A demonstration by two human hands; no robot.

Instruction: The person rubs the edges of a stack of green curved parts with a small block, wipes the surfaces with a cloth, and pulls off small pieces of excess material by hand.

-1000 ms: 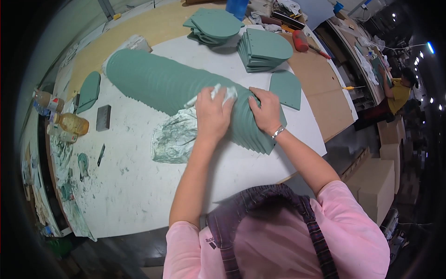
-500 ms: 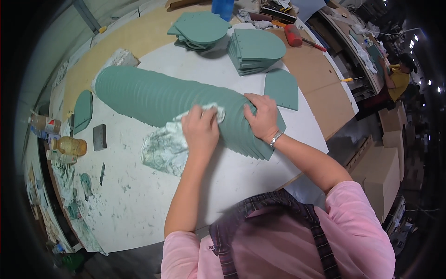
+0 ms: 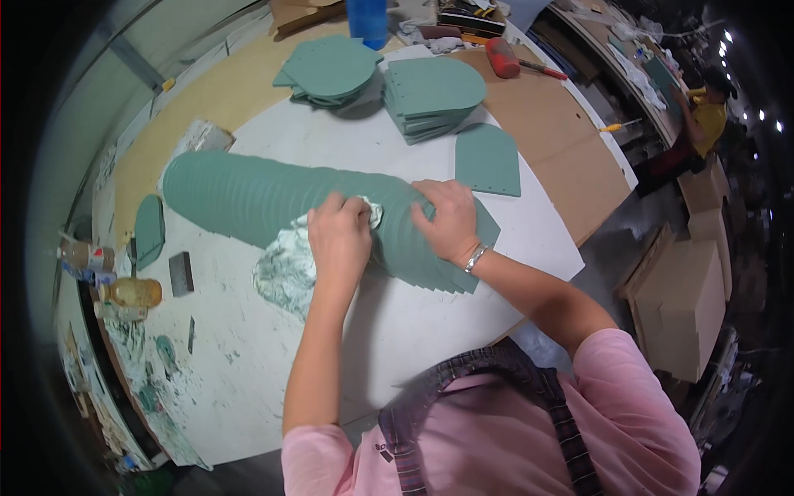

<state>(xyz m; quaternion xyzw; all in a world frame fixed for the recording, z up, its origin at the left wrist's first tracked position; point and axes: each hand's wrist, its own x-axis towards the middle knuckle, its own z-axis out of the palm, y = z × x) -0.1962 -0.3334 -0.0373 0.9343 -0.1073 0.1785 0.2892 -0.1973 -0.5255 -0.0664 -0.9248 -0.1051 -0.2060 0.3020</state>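
A long row of overlapping green panels (image 3: 273,194), each with a rounded end, runs across the white table from far left to middle right. My left hand (image 3: 341,236) is closed on a crumpled, green-stained white rag (image 3: 285,269) and presses part of it against the row's surface. The rest of the rag trails onto the table on the left. My right hand (image 3: 449,219) rests on the row's right end, thumb and fingers apart on the panels, holding nothing.
Behind the row stand two stacks of green panels (image 3: 331,70) (image 3: 434,87), with a single panel (image 3: 488,161) beside them. A red mallet (image 3: 503,59) lies at the back right. Bottles (image 3: 132,291) and a dark block (image 3: 180,274) sit at the left. Another person (image 3: 703,120) works far right.
The view has shifted a little. My left hand has slid slightly along the panels with the rag. My right hand stays on the row's right end.
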